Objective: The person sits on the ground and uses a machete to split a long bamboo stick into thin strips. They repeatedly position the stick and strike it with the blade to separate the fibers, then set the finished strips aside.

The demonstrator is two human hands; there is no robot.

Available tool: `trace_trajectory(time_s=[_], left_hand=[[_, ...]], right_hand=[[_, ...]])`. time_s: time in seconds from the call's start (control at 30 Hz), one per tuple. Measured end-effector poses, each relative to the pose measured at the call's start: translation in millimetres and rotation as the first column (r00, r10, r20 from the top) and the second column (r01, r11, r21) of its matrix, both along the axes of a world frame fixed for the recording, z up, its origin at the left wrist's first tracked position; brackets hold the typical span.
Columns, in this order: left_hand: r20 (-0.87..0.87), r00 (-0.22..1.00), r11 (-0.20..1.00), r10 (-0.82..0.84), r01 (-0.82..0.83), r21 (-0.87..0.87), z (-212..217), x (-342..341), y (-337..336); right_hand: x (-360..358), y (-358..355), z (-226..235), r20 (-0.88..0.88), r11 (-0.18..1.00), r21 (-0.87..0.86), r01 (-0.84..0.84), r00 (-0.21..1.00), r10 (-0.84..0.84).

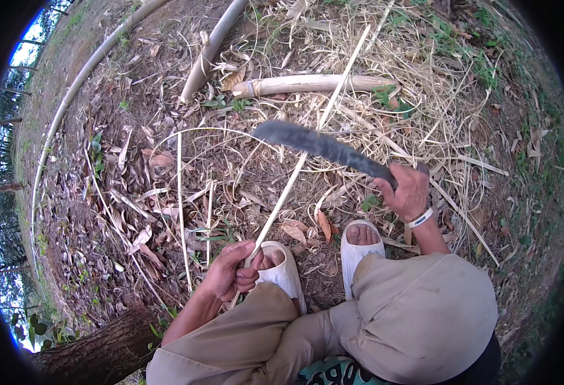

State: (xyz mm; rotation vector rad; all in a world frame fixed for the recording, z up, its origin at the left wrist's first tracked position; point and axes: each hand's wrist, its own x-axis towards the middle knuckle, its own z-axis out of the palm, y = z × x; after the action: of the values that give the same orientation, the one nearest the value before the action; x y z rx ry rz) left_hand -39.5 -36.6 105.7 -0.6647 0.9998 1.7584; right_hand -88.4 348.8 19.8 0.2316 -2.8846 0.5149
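While the person squats over littered ground, the left hand point(232, 273) is closed around the near end of a thin bamboo strip point(298, 168), pinning it just beside the left white sandal point(280, 271). From there the strip runs up and to the right, far across the scene. The right hand point(408, 190) is clenched on the handle of a long dark blade point(320, 145), which is raised and lies crosswise over the strip about midway along it; whether the edge touches the strip or hangs just above it cannot be told from this view.

By the look of it, the step in hand is paring or splitting the strip, with the blade poised for a stroke. A next cut would seem to call for the left hand to keep the strip steady and taut, and for the edge to meet it at a shallow angle, well away from the near fingers and the toes in the right sandal point(360, 251).

Around them lie dry leaves, pale shavings point(423, 122) heaped to the far right, a short thick bamboo piece point(307, 83) lying across at the far side, and a long pole point(70, 96) curving along the left.
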Motion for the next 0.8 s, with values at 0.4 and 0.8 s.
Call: trace_trajectory(time_s=[0.4,0.8], left_hand=[[-0.300,0.954,0.997,-0.002,-0.019,-0.068,-24.3,-21.1,41.9],[-0.296,0.953,0.998,-0.059,0.046,-0.051,-11.6,-14.0,52.4]], right_hand=[[12.2,-51.7,40.5,0.121,0.947,-0.283,-0.154,0.973,0.194],[10.7,-81.5,20.7,-0.022,0.915,-0.255,-0.311,0.948,0.317]])
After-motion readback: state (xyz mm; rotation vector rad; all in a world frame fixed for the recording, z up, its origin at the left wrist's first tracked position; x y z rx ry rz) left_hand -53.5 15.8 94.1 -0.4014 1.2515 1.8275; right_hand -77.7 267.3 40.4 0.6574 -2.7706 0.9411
